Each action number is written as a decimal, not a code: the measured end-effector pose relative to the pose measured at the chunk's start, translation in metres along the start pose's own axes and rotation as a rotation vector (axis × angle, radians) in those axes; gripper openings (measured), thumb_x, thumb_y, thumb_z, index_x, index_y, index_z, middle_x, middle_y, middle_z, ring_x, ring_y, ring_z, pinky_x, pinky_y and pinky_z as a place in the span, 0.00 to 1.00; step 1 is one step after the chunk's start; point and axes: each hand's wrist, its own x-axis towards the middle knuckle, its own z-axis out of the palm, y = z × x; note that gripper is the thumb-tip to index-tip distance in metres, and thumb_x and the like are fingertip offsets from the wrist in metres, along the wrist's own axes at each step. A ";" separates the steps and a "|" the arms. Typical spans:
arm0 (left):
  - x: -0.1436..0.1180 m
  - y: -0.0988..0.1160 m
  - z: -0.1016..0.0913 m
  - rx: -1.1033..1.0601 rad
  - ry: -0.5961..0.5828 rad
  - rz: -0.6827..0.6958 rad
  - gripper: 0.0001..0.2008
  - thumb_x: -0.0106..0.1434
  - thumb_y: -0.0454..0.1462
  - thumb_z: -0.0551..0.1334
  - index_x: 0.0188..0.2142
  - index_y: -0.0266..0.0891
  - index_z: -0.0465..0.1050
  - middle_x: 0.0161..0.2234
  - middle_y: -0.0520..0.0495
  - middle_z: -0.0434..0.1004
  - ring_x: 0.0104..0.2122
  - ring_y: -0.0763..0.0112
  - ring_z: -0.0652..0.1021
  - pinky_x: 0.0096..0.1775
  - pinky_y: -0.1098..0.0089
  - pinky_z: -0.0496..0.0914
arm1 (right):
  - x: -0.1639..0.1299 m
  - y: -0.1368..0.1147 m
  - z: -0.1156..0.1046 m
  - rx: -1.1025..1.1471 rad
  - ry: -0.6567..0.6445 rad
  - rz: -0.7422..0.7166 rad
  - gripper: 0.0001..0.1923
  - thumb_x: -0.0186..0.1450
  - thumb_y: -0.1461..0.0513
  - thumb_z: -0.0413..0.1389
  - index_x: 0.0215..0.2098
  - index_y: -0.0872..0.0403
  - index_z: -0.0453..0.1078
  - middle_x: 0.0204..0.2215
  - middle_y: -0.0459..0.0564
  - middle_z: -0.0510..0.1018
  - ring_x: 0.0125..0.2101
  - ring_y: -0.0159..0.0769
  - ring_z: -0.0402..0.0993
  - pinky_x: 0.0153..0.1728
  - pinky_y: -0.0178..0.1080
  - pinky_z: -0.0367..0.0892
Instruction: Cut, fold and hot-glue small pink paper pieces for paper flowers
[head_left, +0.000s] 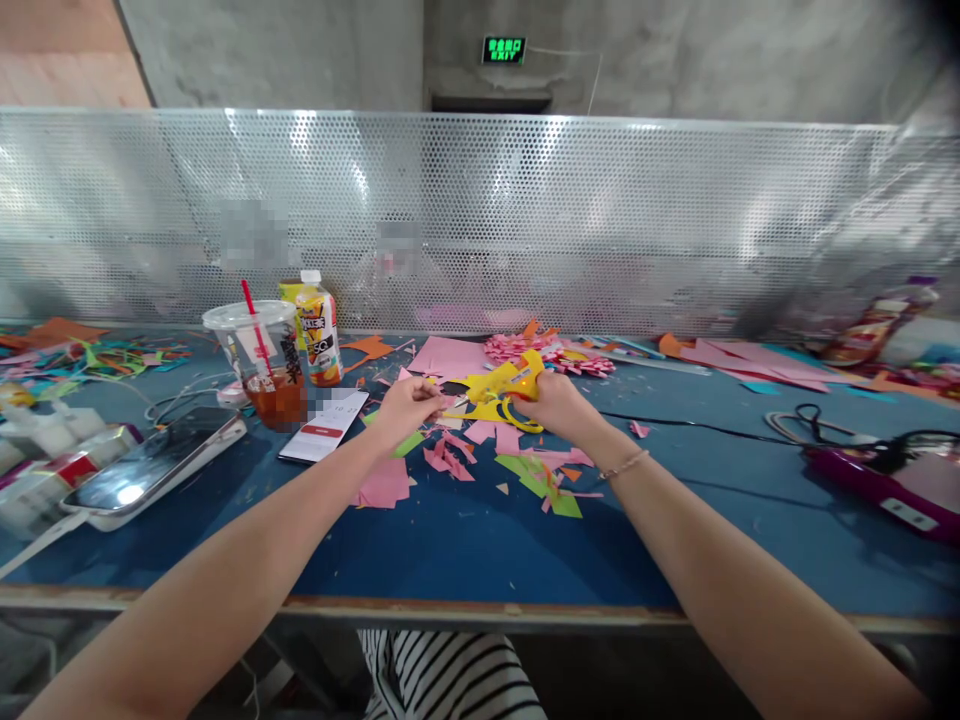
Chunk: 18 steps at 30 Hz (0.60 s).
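Observation:
A yellow hot glue gun [510,378] is in my right hand [553,402], its nozzle pointing left. My left hand [409,408] is closed in a pinch just left of the nozzle; the small piece between its fingertips is too small to make out. Under the glue gun lie yellow paper [480,410] and a yellow loop [525,420] that looks like a scissor handle. Pink paper scraps [450,457] and green paper scraps [534,480] are scattered in front of my hands. Behind the glue gun sits a pile of pink-and-white folded paper strips [517,348].
Left of my arm stand a plastic cup [276,395] with a red straw, a drink bottle [321,335] and two phones, one with a white screen [326,425]. A black cable [697,428] runs right towards a purple power strip [885,490]. A perforated metal screen [637,220] closes the back.

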 end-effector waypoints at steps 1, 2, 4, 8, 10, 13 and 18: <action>-0.001 0.000 0.000 0.009 -0.006 0.004 0.06 0.50 0.33 0.63 0.24 0.35 0.66 0.19 0.51 0.70 0.20 0.78 0.71 0.26 0.73 0.66 | 0.000 0.000 0.000 -0.002 -0.005 -0.007 0.13 0.54 0.53 0.54 0.25 0.56 0.64 0.24 0.54 0.71 0.24 0.36 0.68 0.23 0.35 0.58; -0.001 0.001 0.001 0.018 -0.014 0.006 0.05 0.50 0.33 0.63 0.24 0.35 0.66 0.19 0.51 0.70 0.20 0.78 0.70 0.26 0.73 0.66 | 0.000 0.000 0.000 -0.002 -0.005 -0.014 0.13 0.54 0.53 0.54 0.26 0.56 0.64 0.24 0.54 0.71 0.25 0.36 0.68 0.23 0.35 0.58; -0.001 0.000 0.001 0.024 -0.031 0.007 0.05 0.51 0.33 0.62 0.24 0.35 0.65 0.19 0.51 0.70 0.19 0.78 0.70 0.25 0.74 0.65 | 0.001 0.000 0.001 -0.004 0.006 -0.018 0.13 0.55 0.54 0.54 0.26 0.56 0.64 0.24 0.53 0.71 0.25 0.35 0.68 0.23 0.34 0.58; -0.001 -0.001 0.002 0.013 -0.047 0.009 0.05 0.51 0.32 0.61 0.24 0.36 0.65 0.18 0.52 0.69 0.19 0.79 0.69 0.24 0.74 0.64 | 0.001 -0.001 0.002 -0.011 0.006 -0.024 0.14 0.55 0.53 0.53 0.27 0.58 0.65 0.23 0.52 0.70 0.23 0.34 0.67 0.21 0.34 0.57; -0.001 0.000 0.002 0.019 -0.035 -0.002 0.04 0.51 0.32 0.61 0.24 0.36 0.65 0.18 0.52 0.69 0.19 0.79 0.69 0.24 0.74 0.64 | 0.001 0.000 0.001 -0.006 -0.008 -0.045 0.13 0.55 0.54 0.53 0.27 0.58 0.65 0.23 0.52 0.70 0.22 0.33 0.66 0.21 0.33 0.56; -0.002 0.003 0.001 0.023 -0.021 -0.008 0.04 0.51 0.32 0.62 0.24 0.35 0.66 0.19 0.51 0.69 0.19 0.78 0.70 0.25 0.74 0.65 | 0.001 0.000 0.000 0.001 -0.008 -0.065 0.12 0.56 0.55 0.53 0.26 0.58 0.65 0.22 0.51 0.70 0.22 0.32 0.66 0.21 0.33 0.56; -0.005 0.008 0.001 0.010 0.001 -0.016 0.05 0.49 0.32 0.63 0.24 0.35 0.67 0.20 0.51 0.70 0.20 0.78 0.70 0.27 0.73 0.66 | 0.001 0.000 -0.001 -0.005 0.001 -0.062 0.12 0.56 0.55 0.53 0.25 0.57 0.65 0.21 0.51 0.70 0.22 0.32 0.66 0.21 0.34 0.56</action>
